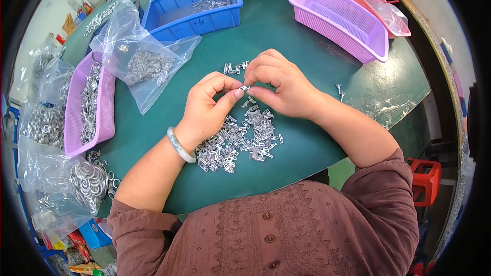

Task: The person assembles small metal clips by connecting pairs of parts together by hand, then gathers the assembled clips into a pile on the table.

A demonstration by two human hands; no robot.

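Works at a green table [317,140], with a purple basket [106,110] of metal parts at far left, set lengthwise away from the body, then a clear bag [144,94] and a blue bin [202,24]. Wears a pale bangle [178,145] on the left wrist. Pinches a small silver piece [244,88] between thumb and index finger of the left hand [207,103], closed to the piece's width, above mid-table and just beyond a loose pile [222,145] of silver parts. Holds it with long axis running roughly side to side, one end toward each hand; too small to tell front from back. Meets its right end with thumb and index finger of the right hand [284,84], drawn nearly together, impossible to tell whether gripping or only touching. Has, farther right, a lilac basket [335,36] and a red stool [427,181].
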